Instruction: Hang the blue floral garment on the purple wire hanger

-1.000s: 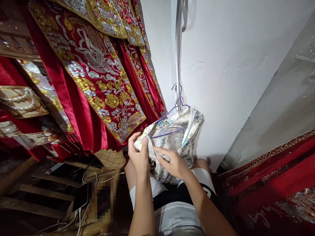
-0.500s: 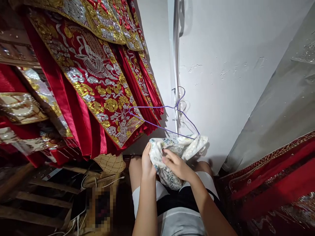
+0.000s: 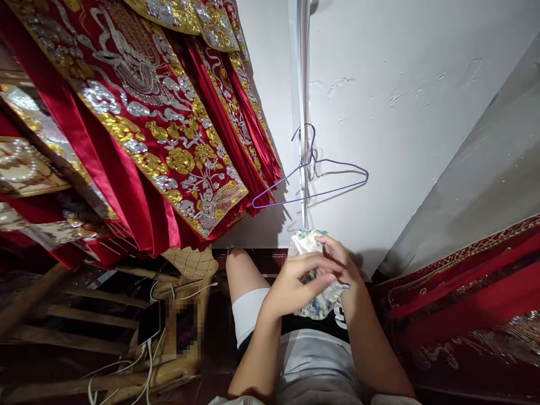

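the floral cloth (image 3: pixel 306 244) is bunched up between the two hands, low over the lap. the right hand (image 3: pixel 343 264) grasps its far-right edge with fingers bent over it; the left hand (image 3: pixel 291 284) crosses in front, thumb and fingers spread a little and blurred, so i cannot tell whether it pinches any fabric. to handle this well, i'd keep the right hand's hold firm but light – thin-looking cloth like this probably creases under a hard squeeze – and let the left hand smooth the folds from the edge inward, with the loose part kept off the floor.

now the count, taking the hands as the clock's centre: two hands, one floral cloth, one purple hanger (image 3: pixel 313 157) at 12 o'clock, apart from the cloth, and one phone (image 3: pixel 151 323) between 8 and 9. red embroidered garments (image 3: pixel 181 160) hang at 10 – overlapping, so their number is unclear. white cables (image 3: pixel 147 365) tangle at 8, too mixed to count. one red cloth stretch (image 3: pixel 476 298) shows at 3.
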Demonstrator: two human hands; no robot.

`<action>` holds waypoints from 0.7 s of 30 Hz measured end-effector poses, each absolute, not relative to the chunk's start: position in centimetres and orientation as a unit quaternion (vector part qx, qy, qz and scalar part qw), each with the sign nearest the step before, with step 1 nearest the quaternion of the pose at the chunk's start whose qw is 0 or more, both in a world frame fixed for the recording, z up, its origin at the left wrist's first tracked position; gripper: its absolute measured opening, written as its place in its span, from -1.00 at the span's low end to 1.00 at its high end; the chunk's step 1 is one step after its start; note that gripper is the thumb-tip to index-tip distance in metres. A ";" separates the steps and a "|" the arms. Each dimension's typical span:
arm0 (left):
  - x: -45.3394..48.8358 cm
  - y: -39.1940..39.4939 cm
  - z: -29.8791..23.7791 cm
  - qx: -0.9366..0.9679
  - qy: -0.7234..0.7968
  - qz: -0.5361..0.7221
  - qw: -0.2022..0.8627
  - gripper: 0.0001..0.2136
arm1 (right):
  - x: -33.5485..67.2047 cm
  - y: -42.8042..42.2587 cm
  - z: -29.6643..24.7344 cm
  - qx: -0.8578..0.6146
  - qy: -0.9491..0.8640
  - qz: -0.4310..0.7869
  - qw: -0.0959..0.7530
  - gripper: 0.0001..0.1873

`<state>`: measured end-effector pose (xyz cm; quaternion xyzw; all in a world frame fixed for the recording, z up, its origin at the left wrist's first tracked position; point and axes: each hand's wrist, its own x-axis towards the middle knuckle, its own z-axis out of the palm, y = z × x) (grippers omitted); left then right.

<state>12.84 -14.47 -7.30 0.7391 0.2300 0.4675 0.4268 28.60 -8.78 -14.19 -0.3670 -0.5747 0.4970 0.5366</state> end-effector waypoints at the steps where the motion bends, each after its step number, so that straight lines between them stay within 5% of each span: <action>1: 12.3 -14.1 -7.3 0.710 0.249 0.518 0.407 -0.81 | 28.2 -9.1 -13.6 -0.368 -0.558 0.519 0.533 -0.57; 5: 10.3 -12.5 -8.1 0.649 0.298 0.600 0.359 -0.65 | 26.9 -11.0 -11.2 -0.314 -0.478 0.688 0.447 -0.67; 9: 9.4 -11.0 -9.9 0.707 0.253 0.481 0.452 -0.37 | 27.2 -12.5 -9.5 -0.192 -0.530 0.761 0.322 -0.66; 13: 9.4 -10.4 -11.2 0.710 0.243 0.438 0.496 -0.25 | 28.8 -12.8 -9.2 -0.193 -0.557 0.723 0.361 -0.69; 17: 9.0 -10.0 -11.0 0.714 0.264 0.386 0.520 -0.42 | 30.5 -12.7 -9.7 -0.270 -0.534 0.696 0.396 -0.65; 21: 7.4 -9.5 -11.2 0.673 0.359 0.485 0.428 -0.55 | 32.0 -13.2 -9.9 -0.337 -0.524 0.612 0.486 -0.69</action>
